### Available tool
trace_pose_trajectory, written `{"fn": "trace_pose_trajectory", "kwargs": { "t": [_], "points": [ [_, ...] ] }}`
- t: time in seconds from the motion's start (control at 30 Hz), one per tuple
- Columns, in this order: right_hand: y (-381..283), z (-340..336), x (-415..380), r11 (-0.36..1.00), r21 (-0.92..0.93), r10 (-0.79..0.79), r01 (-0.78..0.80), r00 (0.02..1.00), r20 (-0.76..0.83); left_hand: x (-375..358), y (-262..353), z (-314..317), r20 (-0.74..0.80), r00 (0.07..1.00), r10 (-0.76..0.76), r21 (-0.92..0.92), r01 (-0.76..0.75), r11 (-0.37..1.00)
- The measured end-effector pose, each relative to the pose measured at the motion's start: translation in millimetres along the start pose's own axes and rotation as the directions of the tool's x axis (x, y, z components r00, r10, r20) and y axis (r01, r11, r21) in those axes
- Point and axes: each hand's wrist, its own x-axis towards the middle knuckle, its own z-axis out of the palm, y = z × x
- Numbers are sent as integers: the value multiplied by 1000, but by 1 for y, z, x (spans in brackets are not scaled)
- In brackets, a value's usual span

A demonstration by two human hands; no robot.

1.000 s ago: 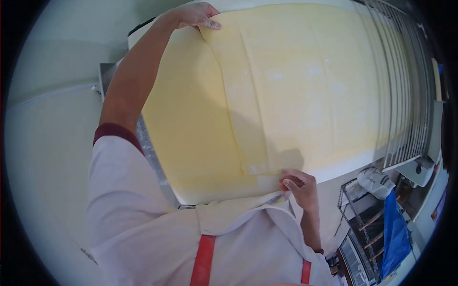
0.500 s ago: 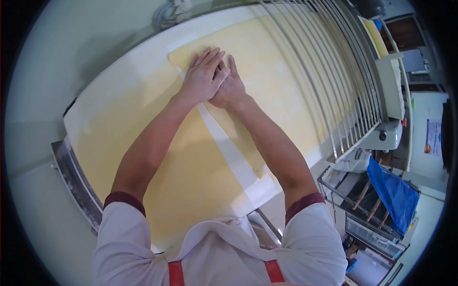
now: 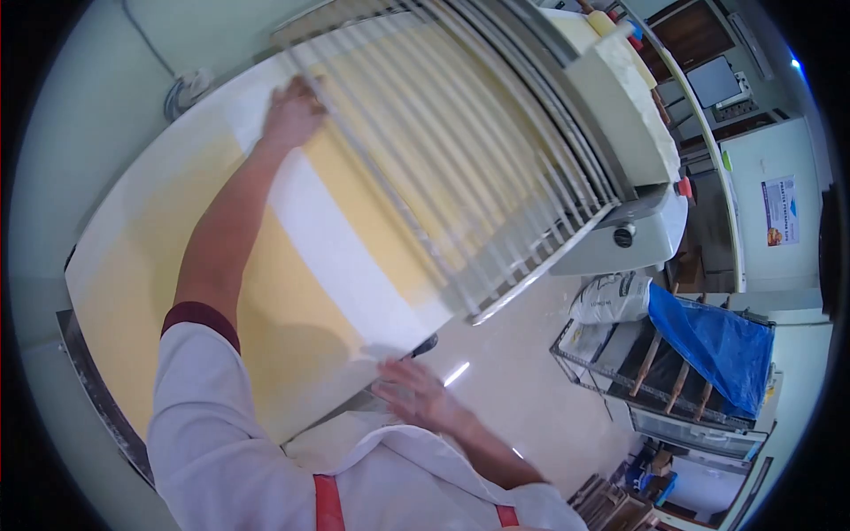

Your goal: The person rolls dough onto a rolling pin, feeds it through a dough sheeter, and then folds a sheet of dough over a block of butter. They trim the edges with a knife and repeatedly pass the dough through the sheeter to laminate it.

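Note:
Two wide, thin sheets of pale yellow dough lie on the white table, with a bare white strip between them. The left dough sheet (image 3: 274, 310) spreads under my left forearm. The right dough sheet (image 3: 354, 212) runs beneath the metal bar guard (image 3: 416, 168) of a dough-rolling machine. My left hand (image 3: 297, 113) is at the far end of the right sheet, close against the guard's outer bar; its fingers bend over and are partly hidden. Low in front of my chest, by the near table edge, my right hand (image 3: 414, 394) is blurred, with fingers apart and holding nothing.
The machine body (image 3: 620, 234) with a black knob stands at the right. Beyond it is a rack with rolling pins, a blue plastic sheet (image 3: 717, 350) and a white sack (image 3: 611, 299). A wall rises along the left side of the table.
My hands were together on the dough edge and have parted, the right dropping toward my body. The right dough sheet has shifted away from the left one, widening the gap. My view has turned right.

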Motion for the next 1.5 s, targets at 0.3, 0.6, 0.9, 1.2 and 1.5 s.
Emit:
{"fn": "trace_pose_trajectory", "kwargs": {
  "t": [0.3, 0.6, 0.9, 1.2, 1.5],
  "points": [
    [116, -228, -288, 794, 112, 580, -597, 689, -435, -87, 31, 6, 14, 834, -551, 72, 549, 833],
    [268, -559, -283, 838, -258, 139, -481, 645, -752, -149, -75, -33, -497, 712, -496, -323, 378, 868],
    [560, -713, -238, 951, -21, 277, -308, 881, -384, -67, 450, -184, -365, 734, -573, -524, 346, 778],
    [776, -741, -276, 831, 235, 551, -505, 805, -221, -10, 695, -202, -254, 659, -708, -600, 467, 650],
    [888, -994, -30, 970, -230, 15, -73, 970, -244, 26, 760, -138, -406, 457, -792, -236, 785, 574]
  ]
}}
